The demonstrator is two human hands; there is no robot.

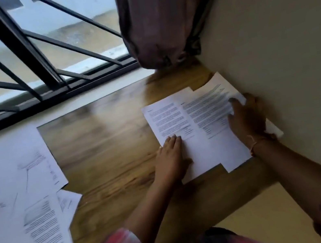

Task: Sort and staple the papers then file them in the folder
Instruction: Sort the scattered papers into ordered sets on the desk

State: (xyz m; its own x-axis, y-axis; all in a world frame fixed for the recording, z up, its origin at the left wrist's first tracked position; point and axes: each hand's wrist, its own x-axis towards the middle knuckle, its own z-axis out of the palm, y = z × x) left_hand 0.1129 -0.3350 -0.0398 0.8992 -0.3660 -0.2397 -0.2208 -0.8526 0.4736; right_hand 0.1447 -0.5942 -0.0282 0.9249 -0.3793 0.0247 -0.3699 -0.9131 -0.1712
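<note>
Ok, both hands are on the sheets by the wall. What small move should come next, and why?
Probably push the left sheet rightward with the left hand until it lines up with the right sheets under the right hand. The sheets overlap but sit offset, with stepped corners, so they look unready for stapling.

Illumination is daylight only, entering through the barred window [14, 50] at upper left. The scene outside is overexposed and washed out. The wooden table [105, 141] shows a pale sheen from this light. The interior is dim, and the wall [283, 56] at right reads flat. Soft shadows lie beside the left hand [169, 160] and right hand [245, 119]. Motion blur affects the whole frame, so print on the papers [188, 127] is illegible. Wide-angle distortion tilts the window bars.
</note>
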